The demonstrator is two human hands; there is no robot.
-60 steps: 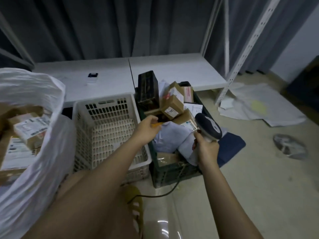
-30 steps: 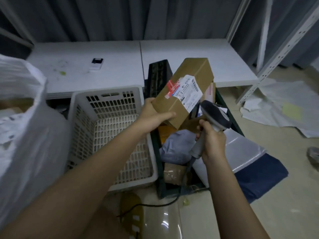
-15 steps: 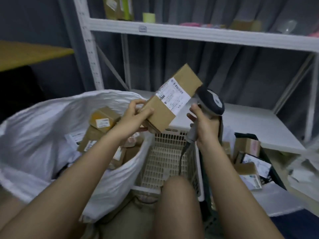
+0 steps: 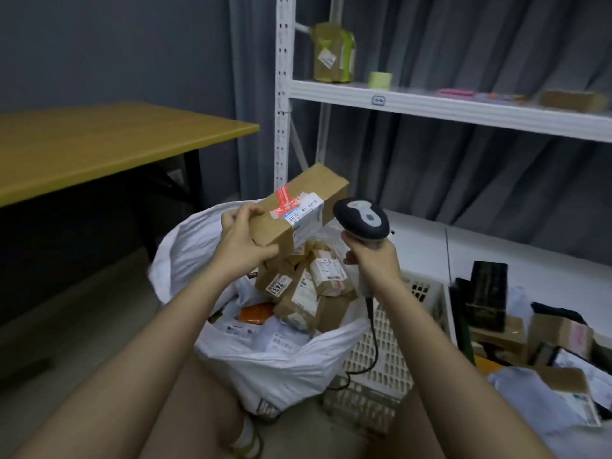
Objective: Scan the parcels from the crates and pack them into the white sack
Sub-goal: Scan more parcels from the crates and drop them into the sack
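Note:
My left hand (image 4: 243, 241) grips a long brown cardboard parcel (image 4: 299, 202) with a white label and red tape, held above the open mouth of the white sack (image 4: 275, 369). The sack holds several boxed and bagged parcels (image 4: 311, 286). My right hand (image 4: 372, 256) grips the handle of a grey barcode scanner (image 4: 361, 218), its head just right of the parcel; its black cable hangs down. An off-white plastic crate (image 4: 387, 346) stands right of the sack, and a dark crate (image 4: 463, 329) with more parcels lies further right.
A wooden table (image 4: 99, 144) stands at the left. White metal shelving (image 4: 430, 104) rises behind the sack with a taped box and small items on it. My knees are at the bottom, on a grey floor.
My view swung left from the crates to the sack. My left hand lifted the parcel out of the dark crate and carried it over the sack, and the scanner came along beside it.

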